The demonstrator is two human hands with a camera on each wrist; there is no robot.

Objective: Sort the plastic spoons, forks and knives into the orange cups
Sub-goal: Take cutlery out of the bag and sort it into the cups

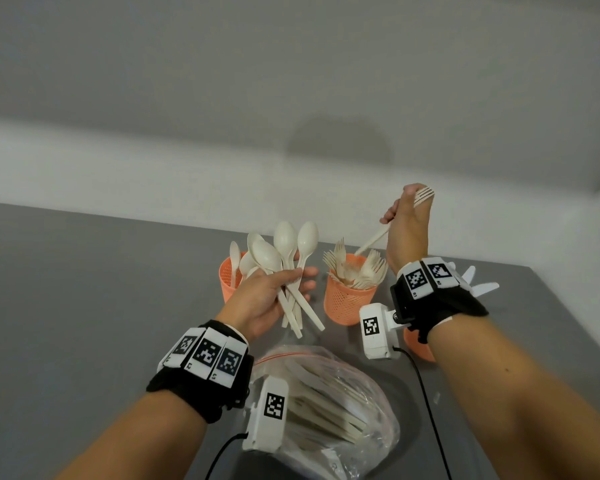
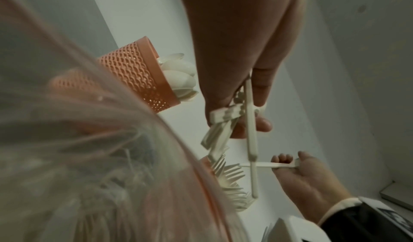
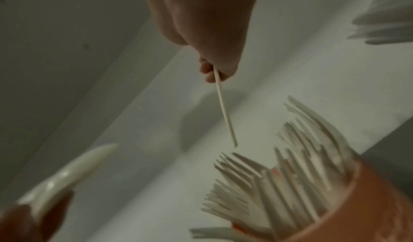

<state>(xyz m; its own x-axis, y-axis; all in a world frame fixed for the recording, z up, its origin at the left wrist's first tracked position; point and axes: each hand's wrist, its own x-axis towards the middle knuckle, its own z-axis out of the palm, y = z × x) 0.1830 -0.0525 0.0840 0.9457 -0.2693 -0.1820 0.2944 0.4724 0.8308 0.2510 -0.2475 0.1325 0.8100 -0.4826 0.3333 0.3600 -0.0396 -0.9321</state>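
Observation:
My left hand [image 1: 274, 292] grips a bunch of several white plastic spoons [image 1: 284, 251], bowls up, in front of the left orange mesh cup [image 1: 228, 275], which holds more spoons. My right hand [image 1: 407, 220] holds one white fork [image 1: 378, 235] by its upper handle, tines up, handle end just above the middle orange cup [image 1: 349, 301] full of forks. In the right wrist view the fork handle [image 3: 224, 108] hangs over the fork cup [image 3: 357, 201]. A third orange cup [image 1: 418, 344] with knives [image 1: 478, 284] sits behind my right wrist, mostly hidden.
A clear plastic bag [image 1: 329, 403] with more cutlery lies on the grey table [image 1: 84, 306] near me, between my forearms. A white wall rises behind the table. A black cable [image 1: 426, 400] runs along the bag's right side.

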